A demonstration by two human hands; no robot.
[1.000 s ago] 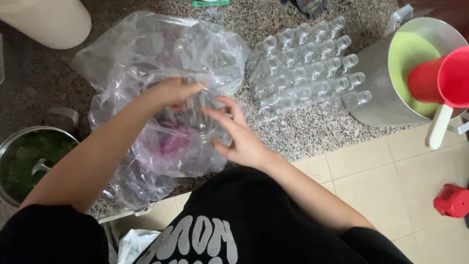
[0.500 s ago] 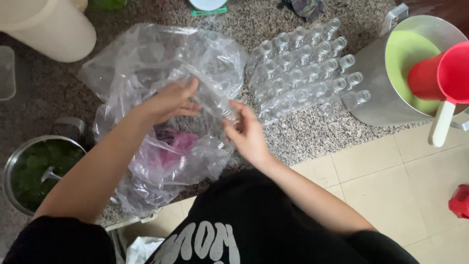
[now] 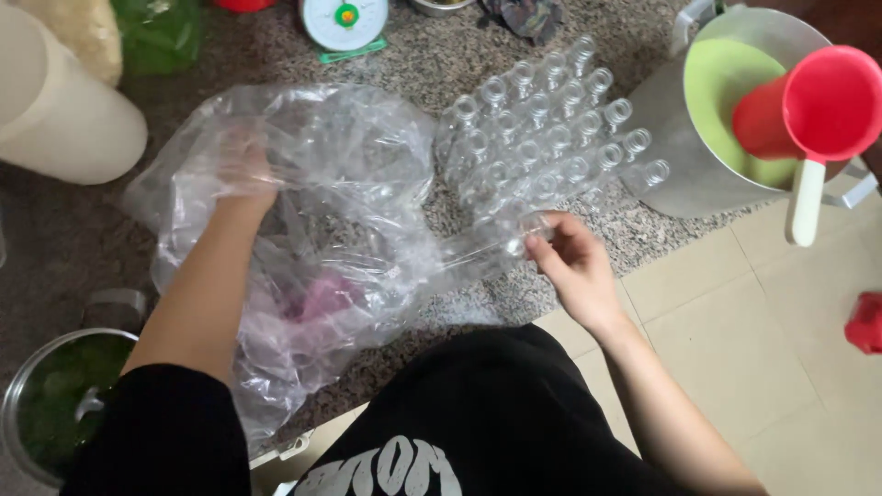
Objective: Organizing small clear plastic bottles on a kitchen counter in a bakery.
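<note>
A big crumpled clear plastic bag [image 3: 349, 184] lies on the speckled stone floor. My left hand [image 3: 243, 165] is pushed inside it, seen through the film at the bag's upper left; whether it grips anything is unclear. My right hand [image 3: 570, 262] holds a clear plastic bottle [image 3: 487, 248] lying on its side, just outside the bag's right edge. Beyond it, several empty clear bottles [image 3: 551, 119] lie in neat rows. Something pink [image 3: 322, 298] shows through the bag's lower part.
A metal pot [image 3: 675, 179] with a green bowl [image 3: 721, 92] and a red scoop [image 3: 818, 110] stands at right. A cream container [image 3: 55, 119] lies at left, a pot of greens [image 3: 55, 404] at lower left, a kitchen scale [image 3: 344, 20] at top.
My left hand has reached deeper into the bag toward its upper left. My right hand has moved right, out of the bag, with a clear bottle in it, toward the rows.
</note>
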